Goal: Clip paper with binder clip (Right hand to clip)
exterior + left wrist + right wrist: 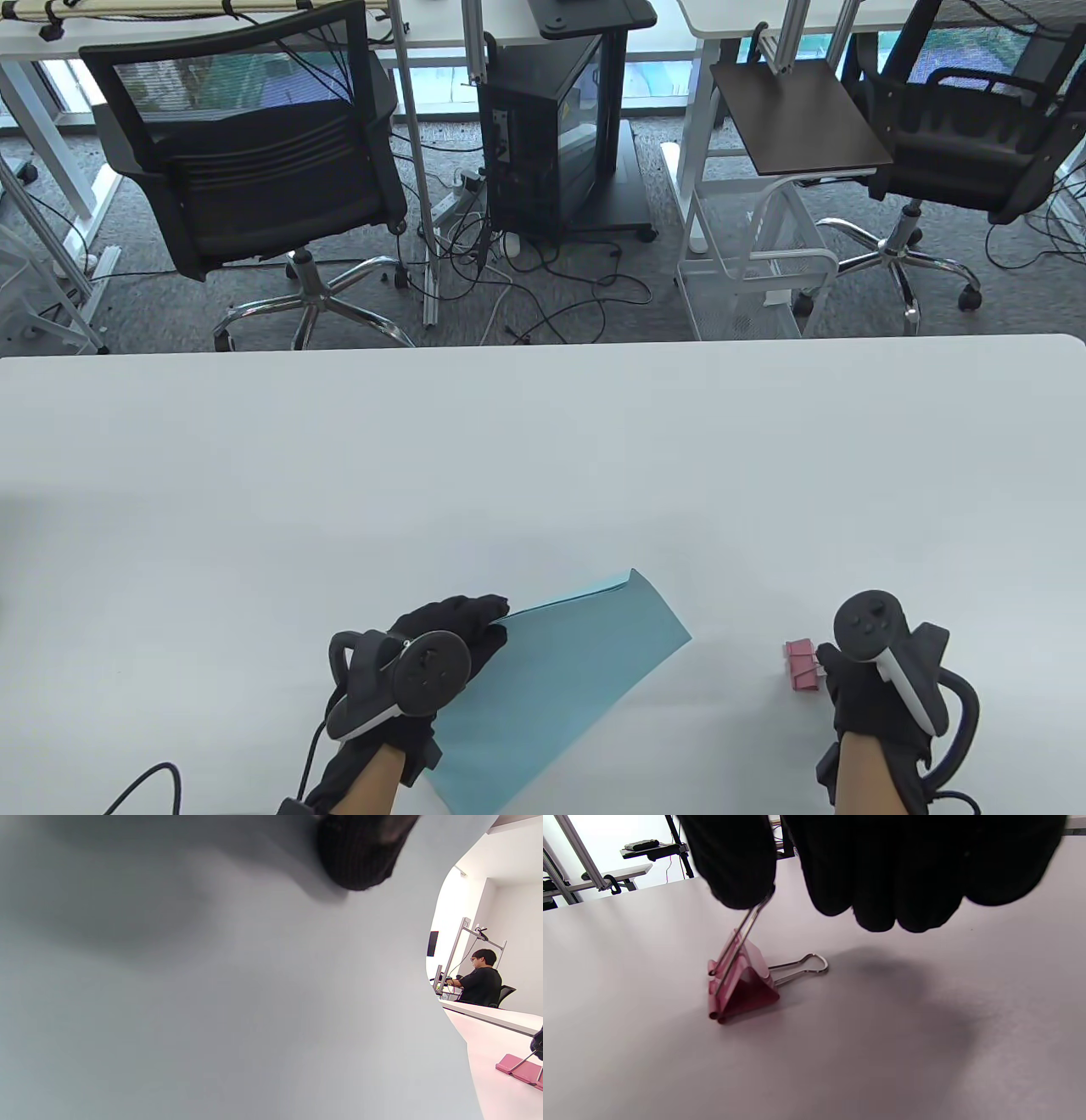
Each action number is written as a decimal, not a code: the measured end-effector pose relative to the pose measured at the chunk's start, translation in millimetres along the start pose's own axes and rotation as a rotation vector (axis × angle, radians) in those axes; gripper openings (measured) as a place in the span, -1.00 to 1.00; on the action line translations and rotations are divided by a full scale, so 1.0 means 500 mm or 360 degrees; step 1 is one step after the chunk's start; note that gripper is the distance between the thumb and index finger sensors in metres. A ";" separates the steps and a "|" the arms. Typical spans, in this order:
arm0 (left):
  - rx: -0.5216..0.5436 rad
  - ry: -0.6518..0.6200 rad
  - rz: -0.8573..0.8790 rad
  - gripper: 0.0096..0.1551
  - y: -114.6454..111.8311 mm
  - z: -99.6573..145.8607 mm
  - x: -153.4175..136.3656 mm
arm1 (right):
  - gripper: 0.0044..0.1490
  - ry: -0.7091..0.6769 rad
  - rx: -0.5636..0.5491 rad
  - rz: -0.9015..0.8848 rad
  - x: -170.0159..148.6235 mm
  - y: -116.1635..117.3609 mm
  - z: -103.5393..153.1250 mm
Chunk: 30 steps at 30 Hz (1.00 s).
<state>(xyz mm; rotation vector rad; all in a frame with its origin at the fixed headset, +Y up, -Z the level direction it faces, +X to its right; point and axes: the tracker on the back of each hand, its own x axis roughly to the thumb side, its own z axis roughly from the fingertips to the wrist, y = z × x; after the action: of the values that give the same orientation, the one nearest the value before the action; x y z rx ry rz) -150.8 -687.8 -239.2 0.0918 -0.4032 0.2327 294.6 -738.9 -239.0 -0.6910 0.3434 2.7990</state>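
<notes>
White table (543, 475), office chairs beyond. My left hand (424, 671) presses blue paper (551, 688) flat. My right hand (874, 688) touches raised wire handle of pink binder clip (740, 984), seemingly pinching it; grip unclear. Risk: clip tips, slides off.
</notes>
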 end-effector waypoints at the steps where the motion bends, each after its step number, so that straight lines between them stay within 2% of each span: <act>1: -0.0002 -0.0001 -0.0003 -0.58 0.000 0.000 0.000 | -0.35 -0.0002 -0.0019 -0.0005 0.001 0.001 -0.001; 2: -0.0004 -0.0001 -0.0006 -0.58 0.000 0.000 0.001 | -0.47 -0.0004 -0.0039 -0.0007 0.002 0.003 -0.002; 5: -0.0010 -0.0002 -0.0019 -0.58 0.001 0.000 0.002 | -0.52 -0.0032 0.0024 -0.0039 0.002 0.005 -0.003; 10: -0.0014 -0.0003 -0.0024 -0.58 0.000 -0.001 0.002 | -0.59 -0.0182 0.0099 -0.0382 -0.004 0.006 -0.004; 14: -0.0021 0.0002 -0.0027 -0.58 -0.001 -0.002 0.002 | -0.61 -0.0277 0.0000 -0.0592 -0.005 -0.005 0.002; 16: -0.0025 0.0003 -0.0032 -0.58 -0.002 -0.002 0.002 | -0.60 -0.0354 -0.0104 -0.0726 -0.001 -0.013 0.008; 18: -0.0030 0.0003 -0.0038 -0.58 -0.002 -0.002 0.003 | -0.50 -0.0477 -0.0180 -0.0842 0.008 -0.023 0.016; 21: -0.0040 0.0000 -0.0047 -0.58 -0.003 -0.003 0.003 | -0.17 -0.0577 -0.0358 -0.0917 0.022 -0.042 0.035; 24: -0.0048 -0.0002 -0.0058 -0.58 -0.005 -0.003 0.005 | 0.07 -0.0746 -0.0434 -0.0943 0.040 -0.063 0.058; 30: -0.0055 -0.0009 -0.0075 -0.58 -0.007 -0.004 0.008 | 0.02 -0.1029 -0.0536 -0.0934 0.090 -0.086 0.103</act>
<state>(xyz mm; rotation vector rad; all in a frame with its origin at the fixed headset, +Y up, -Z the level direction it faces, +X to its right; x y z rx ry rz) -145.5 -690.1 -239.5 0.0682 -0.4103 0.1793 246.4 -676.3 -223.6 0.0890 -0.3955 2.3381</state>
